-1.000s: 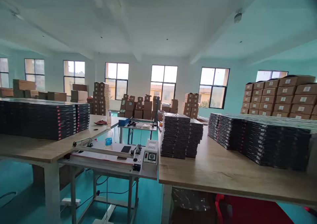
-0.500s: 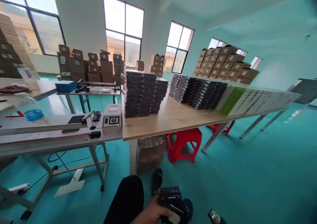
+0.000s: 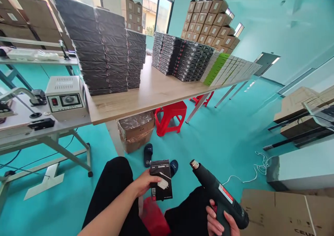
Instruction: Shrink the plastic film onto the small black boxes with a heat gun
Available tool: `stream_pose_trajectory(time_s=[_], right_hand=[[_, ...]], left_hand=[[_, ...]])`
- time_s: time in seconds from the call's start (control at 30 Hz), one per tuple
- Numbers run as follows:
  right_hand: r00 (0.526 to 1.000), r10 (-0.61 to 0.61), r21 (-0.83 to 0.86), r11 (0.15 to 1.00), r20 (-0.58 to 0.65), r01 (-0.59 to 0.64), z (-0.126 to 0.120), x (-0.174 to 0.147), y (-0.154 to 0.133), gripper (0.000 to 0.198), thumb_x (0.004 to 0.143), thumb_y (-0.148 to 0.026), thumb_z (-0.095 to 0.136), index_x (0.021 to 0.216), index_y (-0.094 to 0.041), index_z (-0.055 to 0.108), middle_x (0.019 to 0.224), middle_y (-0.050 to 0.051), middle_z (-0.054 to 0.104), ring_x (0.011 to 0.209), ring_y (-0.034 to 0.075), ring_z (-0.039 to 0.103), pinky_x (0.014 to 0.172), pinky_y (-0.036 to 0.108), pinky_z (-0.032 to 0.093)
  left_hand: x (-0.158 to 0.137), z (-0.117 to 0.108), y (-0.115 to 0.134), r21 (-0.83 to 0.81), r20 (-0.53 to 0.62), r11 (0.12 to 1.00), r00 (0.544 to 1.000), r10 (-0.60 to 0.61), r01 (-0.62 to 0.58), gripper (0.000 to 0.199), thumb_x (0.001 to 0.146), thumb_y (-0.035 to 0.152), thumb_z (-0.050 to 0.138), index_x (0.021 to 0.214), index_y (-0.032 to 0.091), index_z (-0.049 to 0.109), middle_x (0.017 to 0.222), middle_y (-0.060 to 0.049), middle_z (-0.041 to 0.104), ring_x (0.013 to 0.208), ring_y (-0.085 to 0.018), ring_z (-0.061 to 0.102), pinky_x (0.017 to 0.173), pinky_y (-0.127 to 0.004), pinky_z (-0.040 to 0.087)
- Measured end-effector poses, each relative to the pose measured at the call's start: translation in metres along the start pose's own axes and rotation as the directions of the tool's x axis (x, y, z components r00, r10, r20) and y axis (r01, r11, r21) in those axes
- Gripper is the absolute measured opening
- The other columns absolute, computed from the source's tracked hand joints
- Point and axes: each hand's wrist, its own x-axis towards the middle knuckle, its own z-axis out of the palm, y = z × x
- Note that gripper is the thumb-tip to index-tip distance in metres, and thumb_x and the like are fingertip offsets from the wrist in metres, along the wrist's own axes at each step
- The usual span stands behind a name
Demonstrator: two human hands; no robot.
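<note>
Between my knees, my left hand (image 3: 146,183) is closed around the side of a black charger box (image 3: 164,170) with a white charger and cable printed on its face. The thumb lies across the front, and the fingers behind are hidden. At the lower right, my right hand (image 3: 217,219) grips the handle of a black heat gun (image 3: 216,187), with a finger at its red trigger. The metal nozzle of the heat gun points up and left, apart from the box.
Ahead, a wooden table (image 3: 114,109) bears stacks of black wrapped boxes (image 3: 112,51) and white boxes (image 3: 235,69). A sealing machine (image 3: 65,95) stands at left. Under the table are a carton (image 3: 135,130) and a red stool (image 3: 171,114). A cable (image 3: 247,180) and a large carton (image 3: 284,211) lie right.
The view has swung to the right and down. The black box has come up, its printed front now plain, and the heat gun has come from the bottom edge well into view.
</note>
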Motion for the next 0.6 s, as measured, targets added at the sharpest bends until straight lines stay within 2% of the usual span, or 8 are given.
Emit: stream_pose_trajectory(time_s=[0.07, 0.2, 0.37, 0.5, 0.6], right_hand=[[1.000, -0.011, -0.005, 1.000, 0.007, 0.011, 0.000, -0.002, 0.001, 0.038, 0.064, -0.039, 0.071, 0.096, -0.020, 0.061, 0.066, -0.005, 0.044, 0.040, 0.000, 0.031, 0.037, 0.011, 0.029], [1.000, 0.009, -0.028, 1.000, 0.011, -0.009, -0.004, -0.008, 0.001, 0.039, 0.064, -0.038, 0.071, 0.096, -0.018, 0.063, 0.065, -0.003, 0.047, 0.040, 0.001, 0.034, 0.037, 0.012, 0.029], [1.000, -0.018, -0.064, 0.998, -0.014, 0.017, 0.001, -0.013, 0.003, 0.040, 0.067, -0.036, 0.069, 0.102, -0.019, 0.062, 0.068, -0.002, 0.053, 0.043, 0.002, 0.035, 0.039, 0.013, 0.032], [0.996, 0.057, -0.272, 0.959, -0.068, -0.074, 0.028, -0.021, 0.003, 0.033, 0.069, -0.039, 0.069, 0.094, -0.018, 0.065, 0.075, 0.003, 0.062, 0.046, 0.007, 0.042, 0.043, 0.020, 0.037], [0.991, 0.032, -0.462, 0.882, -0.132, -0.091, 0.058, -0.039, -0.004, 0.031, 0.070, -0.039, 0.069, 0.093, -0.018, 0.067, 0.078, 0.006, 0.067, 0.052, 0.012, 0.051, 0.048, 0.025, 0.041]], left_hand=[[-0.001, 0.005, 0.005, -0.037, -0.025, 0.999, 1.000, 0.018, -0.019, 0.049, 0.048, 0.015, 0.081, 0.095, 0.011, 0.066, 0.093, -0.012, 0.071, 0.087, -0.028, 0.066, 0.085, -0.042, 0.048], [0.003, 0.012, 0.007, 0.013, -0.156, 0.991, 0.979, 0.131, -0.131, 0.052, 0.044, 0.017, 0.084, 0.092, 0.011, 0.066, 0.089, -0.011, 0.072, 0.086, -0.028, 0.066, 0.085, -0.042, 0.048], [0.010, 0.009, -0.006, 0.067, -0.158, 0.976, 0.963, 0.217, -0.209, 0.058, 0.048, 0.023, 0.084, 0.100, 0.015, 0.062, 0.094, -0.008, 0.071, 0.088, -0.026, 0.065, 0.083, -0.040, 0.050], [0.006, -0.011, -0.015, 0.233, -0.163, 0.949, 0.953, 0.255, -0.214, 0.051, 0.053, 0.024, 0.081, 0.099, 0.016, 0.060, 0.094, -0.006, 0.069, 0.089, -0.024, 0.064, 0.080, -0.036, 0.050], [0.002, -0.026, -0.022, 0.288, -0.168, 0.948, 0.967, 0.190, -0.137, 0.049, 0.053, 0.024, 0.081, 0.097, 0.016, 0.060, 0.084, -0.003, 0.069, 0.081, -0.023, 0.065, 0.074, -0.034, 0.051]])
